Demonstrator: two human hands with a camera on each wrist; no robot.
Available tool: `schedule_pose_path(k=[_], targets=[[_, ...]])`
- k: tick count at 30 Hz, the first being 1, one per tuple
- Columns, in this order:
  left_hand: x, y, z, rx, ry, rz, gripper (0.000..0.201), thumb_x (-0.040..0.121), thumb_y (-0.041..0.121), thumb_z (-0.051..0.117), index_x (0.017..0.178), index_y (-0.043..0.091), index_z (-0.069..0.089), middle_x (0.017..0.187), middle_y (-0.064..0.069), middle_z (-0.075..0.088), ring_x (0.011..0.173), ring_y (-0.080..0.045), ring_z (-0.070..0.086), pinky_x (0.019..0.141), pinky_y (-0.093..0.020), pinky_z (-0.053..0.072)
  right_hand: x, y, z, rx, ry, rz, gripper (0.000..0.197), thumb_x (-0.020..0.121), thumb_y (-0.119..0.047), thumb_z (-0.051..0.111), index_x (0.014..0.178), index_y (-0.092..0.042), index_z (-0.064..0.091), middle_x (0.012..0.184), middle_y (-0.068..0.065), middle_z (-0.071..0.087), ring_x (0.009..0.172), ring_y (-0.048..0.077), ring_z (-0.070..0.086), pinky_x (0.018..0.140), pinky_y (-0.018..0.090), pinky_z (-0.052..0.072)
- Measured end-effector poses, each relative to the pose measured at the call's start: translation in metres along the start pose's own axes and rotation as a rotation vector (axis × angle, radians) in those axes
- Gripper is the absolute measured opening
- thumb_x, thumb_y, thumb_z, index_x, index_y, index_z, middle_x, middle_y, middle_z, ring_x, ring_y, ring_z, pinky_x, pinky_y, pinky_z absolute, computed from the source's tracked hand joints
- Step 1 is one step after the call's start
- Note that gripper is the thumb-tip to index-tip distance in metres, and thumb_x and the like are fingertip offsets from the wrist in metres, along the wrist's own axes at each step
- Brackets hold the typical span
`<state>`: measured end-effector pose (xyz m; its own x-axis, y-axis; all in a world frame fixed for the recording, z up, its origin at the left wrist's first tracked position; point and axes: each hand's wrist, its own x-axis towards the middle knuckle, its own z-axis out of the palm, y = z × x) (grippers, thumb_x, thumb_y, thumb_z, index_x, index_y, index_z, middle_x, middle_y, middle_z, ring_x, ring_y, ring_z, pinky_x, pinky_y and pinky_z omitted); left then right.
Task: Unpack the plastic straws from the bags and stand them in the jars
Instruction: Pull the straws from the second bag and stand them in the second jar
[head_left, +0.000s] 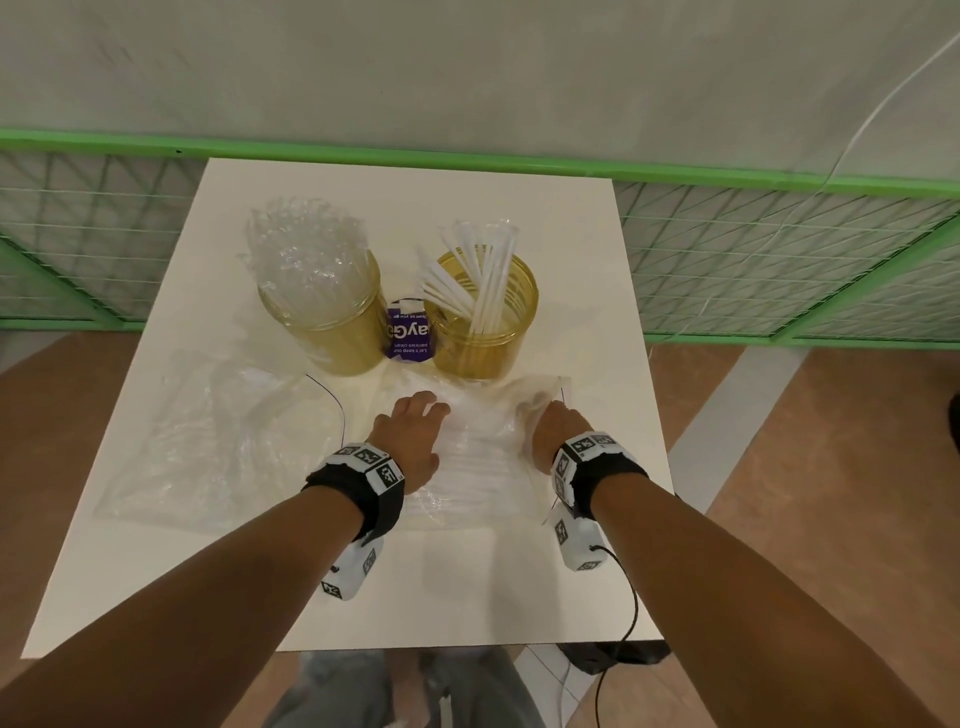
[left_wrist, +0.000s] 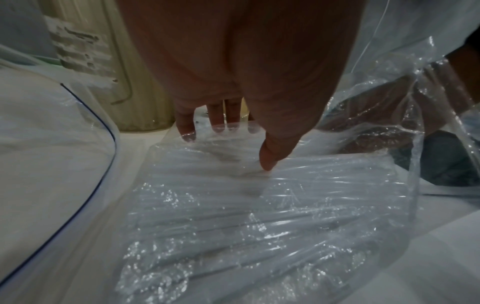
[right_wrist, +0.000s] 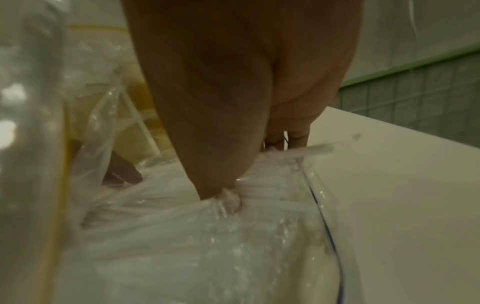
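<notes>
White table (head_left: 467, 582), purple packet (head_left: 409, 332) partly legible

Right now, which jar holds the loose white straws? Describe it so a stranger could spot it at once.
On the white table, two amber jars stand side by side near the far edge with a purple packet between them. It is the right-hand jar: its white straws fan out bare, while the left-hand jar is stuffed with clear-wrapped ones.

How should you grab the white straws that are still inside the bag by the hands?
Probably as a bunch near one end, reaching in through the bag's open right side. The white straws lie flat, side by side, running left to right, and the right hand already pinches some there while the left hand presses the bag down.
</notes>
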<state>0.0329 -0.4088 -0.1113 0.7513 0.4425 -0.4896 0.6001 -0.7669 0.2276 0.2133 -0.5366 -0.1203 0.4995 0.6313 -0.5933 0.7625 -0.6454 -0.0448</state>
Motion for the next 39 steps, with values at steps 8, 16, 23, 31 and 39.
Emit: schedule_pose_path(k=[8, 16, 23, 31, 39], targets=[[-0.002, 0.005, -0.003, 0.104, 0.008, -0.058, 0.068, 0.093, 0.029, 0.06, 0.151, 0.021, 0.025, 0.157, -0.004, 0.021, 0.139, -0.027, 0.032, 0.106, -0.044, 0.04, -0.015, 0.014, -0.016, -0.078, -0.02, -0.086, 0.046, 0.097, -0.033, 0.057, 0.136, -0.01, 0.05, 0.132, 0.012, 0.058, 0.117, 0.031, 0.061, 0.092, 0.038, 0.053], [-0.009, 0.036, -0.02, -0.206, 0.401, 0.203, 0.067, 0.081, 0.024, 0.058, 0.144, 0.016, 0.037, 0.151, -0.006, 0.037, 0.137, -0.028, 0.037, 0.113, -0.046, 0.03, -0.026, 0.016, -0.03, -0.135, 0.052, -0.075, 0.044, 0.101, -0.038, 0.049, 0.134, -0.01, 0.056, 0.133, 0.011, 0.06, 0.119, 0.029, 0.062, 0.094, 0.037, 0.05], [-0.004, 0.064, -0.02, -0.134, 0.304, 0.42, 0.057, 0.096, 0.051, 0.05, 0.148, 0.032, 0.039, 0.161, 0.004, 0.027, 0.144, -0.021, 0.032, 0.112, -0.042, 0.036, -0.037, 0.014, -0.038, -0.161, 0.092, -0.116, 0.043, 0.101, -0.039, 0.052, 0.137, -0.015, 0.053, 0.129, 0.01, 0.062, 0.115, 0.029, 0.064, 0.09, 0.037, 0.051], [0.007, 0.054, -0.018, 0.095, 0.138, 0.084, 0.057, 0.096, 0.025, 0.055, 0.149, 0.02, 0.033, 0.16, -0.005, 0.022, 0.139, -0.03, 0.033, 0.111, -0.049, 0.034, -0.054, 0.043, -0.073, -0.36, 0.108, -0.187, 0.035, 0.097, -0.037, 0.056, 0.129, -0.02, 0.059, 0.122, 0.007, 0.062, 0.107, 0.029, 0.065, 0.079, 0.035, 0.048], [0.022, 0.094, -0.017, -0.053, 0.235, 0.242, 0.057, 0.091, 0.044, 0.058, 0.141, 0.019, 0.043, 0.137, 0.0, 0.053, 0.132, -0.023, 0.043, 0.113, -0.042, 0.025, -0.059, 0.02, -0.093, -0.496, 0.147, -0.283, 0.031, 0.097, -0.027, 0.055, 0.127, -0.022, 0.063, 0.113, 0.006, 0.065, 0.098, 0.027, 0.068, 0.068, 0.034, 0.043]])
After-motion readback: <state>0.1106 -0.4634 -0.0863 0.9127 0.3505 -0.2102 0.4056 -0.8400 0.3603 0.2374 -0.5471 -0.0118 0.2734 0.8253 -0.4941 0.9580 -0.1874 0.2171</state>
